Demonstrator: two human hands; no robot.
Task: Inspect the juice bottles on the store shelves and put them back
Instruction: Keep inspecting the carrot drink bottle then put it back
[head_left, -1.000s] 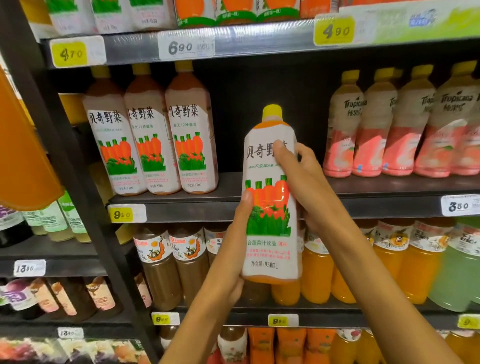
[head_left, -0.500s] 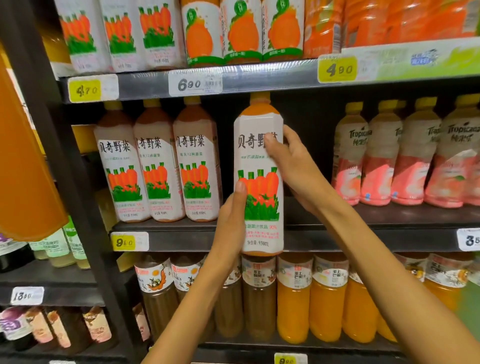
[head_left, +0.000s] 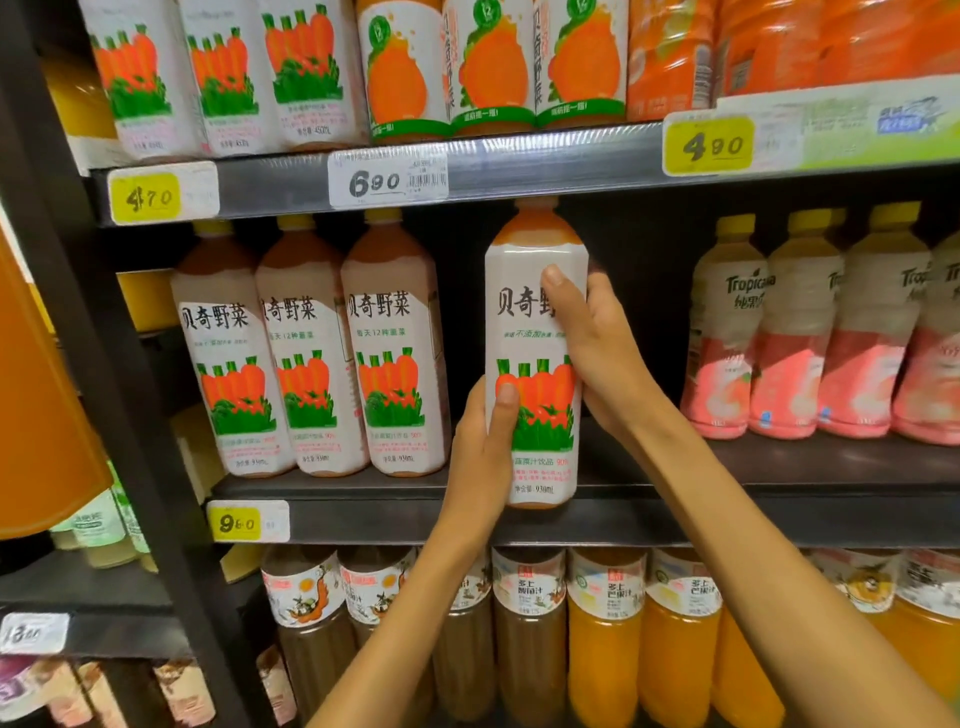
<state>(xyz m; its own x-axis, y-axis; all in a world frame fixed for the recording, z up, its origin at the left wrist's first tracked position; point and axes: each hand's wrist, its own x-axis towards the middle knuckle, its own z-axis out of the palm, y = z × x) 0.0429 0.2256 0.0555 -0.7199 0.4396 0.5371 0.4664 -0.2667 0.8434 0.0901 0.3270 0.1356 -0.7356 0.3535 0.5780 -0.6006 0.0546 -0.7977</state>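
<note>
- Both hands are on the carrot juice bottle (head_left: 535, 332), upright, front label facing us, right at the front edge of the middle shelf (head_left: 727, 512).
- The left hand (head_left: 480, 457) wraps the lower left side of the bottle, thumb laid up across the carrot picture, fingers curled round behind and out of sight.
- The right hand (head_left: 597, 343) grips the upper right side, thumb pressed flat on the white label near the black characters, the rest of the fingers hidden behind the bottle.
- The bottle's base overlaps the shelf's front lip; whether it rests on the shelf or hangs just in front cannot be told.
- Its cap is tucked up behind the edge of the upper shelf (head_left: 519, 166), just right of the 6.90 price tag (head_left: 387, 176).
- To the left, three matching carrot bottles (head_left: 306, 353) stand in a row, side by side, with a gap between them and the held one.
- To the right, well apart, pink-labelled Tropicana bottles (head_left: 795, 332) line up with yellow caps.
- Below, orange and brown juice bottles (head_left: 602, 634) fill the lower shelf behind both forearms.
</note>
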